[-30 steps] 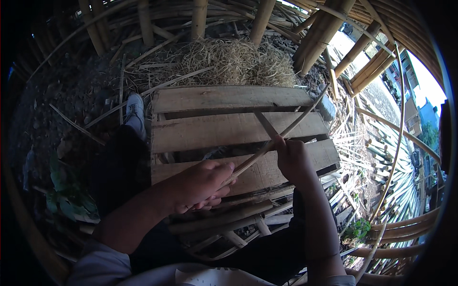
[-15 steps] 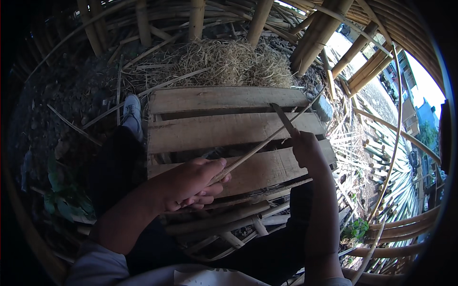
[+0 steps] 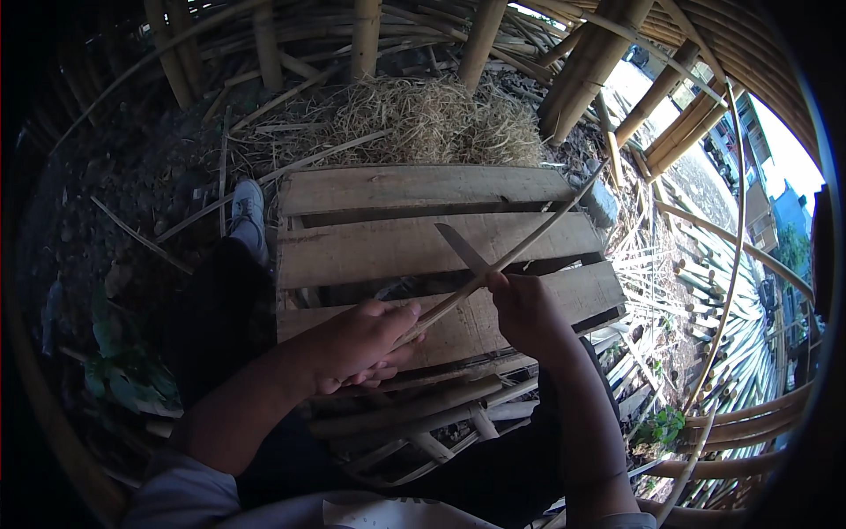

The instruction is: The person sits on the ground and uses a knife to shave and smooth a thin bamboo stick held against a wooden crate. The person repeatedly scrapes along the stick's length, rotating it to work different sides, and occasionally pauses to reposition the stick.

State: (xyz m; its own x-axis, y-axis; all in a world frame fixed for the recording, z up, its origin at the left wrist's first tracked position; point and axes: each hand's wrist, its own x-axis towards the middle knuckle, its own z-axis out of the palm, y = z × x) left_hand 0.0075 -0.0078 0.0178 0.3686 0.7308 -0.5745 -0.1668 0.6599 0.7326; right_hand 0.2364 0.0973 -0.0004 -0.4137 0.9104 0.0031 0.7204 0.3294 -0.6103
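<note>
My left hand (image 3: 374,344) is closed around the near end of a long, thin bamboo strip (image 3: 542,231). The strip slants away to the upper right, over a low wooden slatted table (image 3: 370,251). In my right hand (image 3: 526,313) is a knife (image 3: 463,247), its blade pointing to the far left. The blade crosses the strip just ahead of my right fist, by its middle. Whether the edge bites into the bamboo cannot be made out. The knife's handle is hidden inside my fingers.
Beyond the table lies a heap of bamboo shavings (image 3: 423,119). Thick bamboo posts (image 3: 590,70) stand at the back. On the right, many cut bamboo poles (image 3: 736,326) are spread on the ground. A shoe (image 3: 248,204) rests left of the table, near loose strips.
My right hand has drawn the knife back along the strip, nearer to my left hand. The strip now bends more, while my left hand has barely moved.
</note>
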